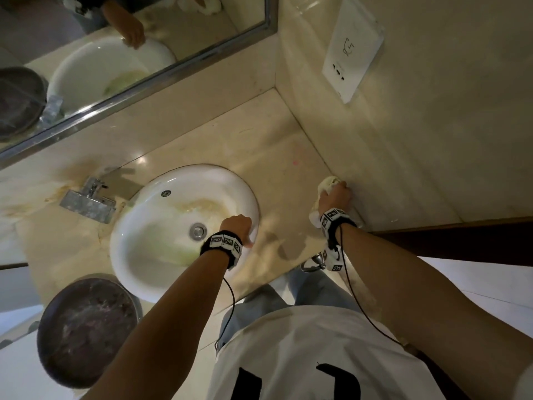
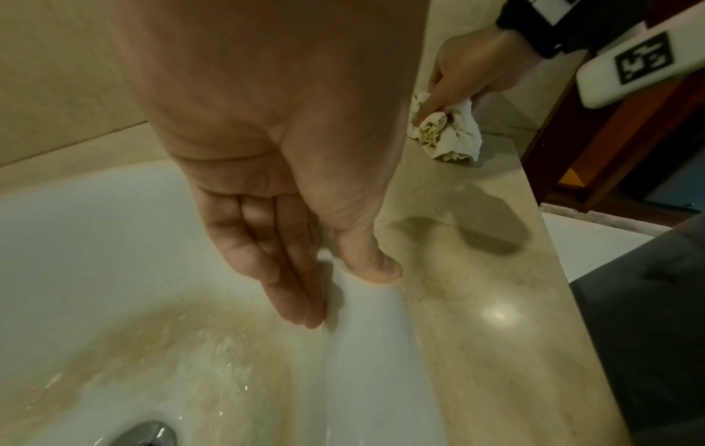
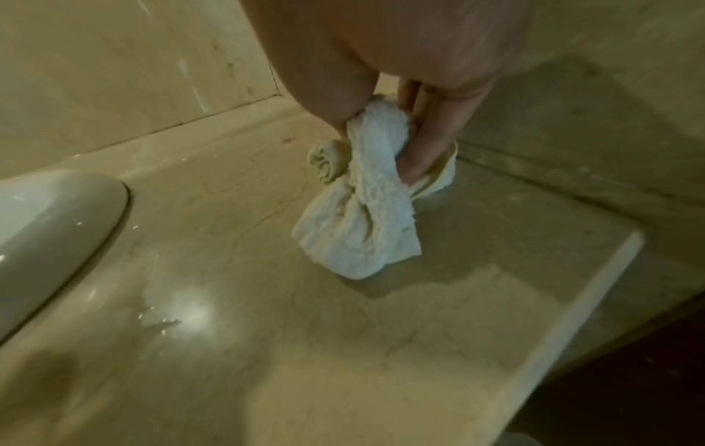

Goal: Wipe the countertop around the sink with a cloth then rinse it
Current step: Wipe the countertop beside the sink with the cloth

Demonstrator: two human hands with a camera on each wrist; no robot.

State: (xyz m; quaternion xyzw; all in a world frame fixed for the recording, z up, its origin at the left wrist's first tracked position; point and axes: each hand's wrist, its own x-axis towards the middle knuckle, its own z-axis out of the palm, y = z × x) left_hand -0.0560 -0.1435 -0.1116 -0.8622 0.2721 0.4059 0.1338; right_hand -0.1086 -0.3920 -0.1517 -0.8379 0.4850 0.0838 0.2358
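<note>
A crumpled white cloth [image 1: 327,183] [image 2: 450,132] [image 3: 366,205] lies on the beige stone countertop [image 1: 259,151] [image 3: 305,347], against the right wall. My right hand [image 1: 336,197] [image 2: 469,72] [image 3: 375,154] grips it between thumb and fingers and presses it down on the stone. To the left is the white oval sink [image 1: 150,226] [image 2: 114,241] [image 3: 49,217], its bowl stained yellow-brown. My left hand [image 1: 236,228] [image 2: 343,294] rests on the sink's right rim. Its fingers lie straight against the inner wall and its thumb sits on the rim's top.
A chrome faucet [image 1: 89,199] stands left of the sink. A dark round basin [image 1: 86,330] sits at the counter's front left. A mirror [image 1: 115,53] runs along the back, and a white socket plate [image 1: 352,47] is on the right wall. Water glistens on the stone [image 3: 164,316]. A towel ring [image 1: 313,262] hangs below the front edge.
</note>
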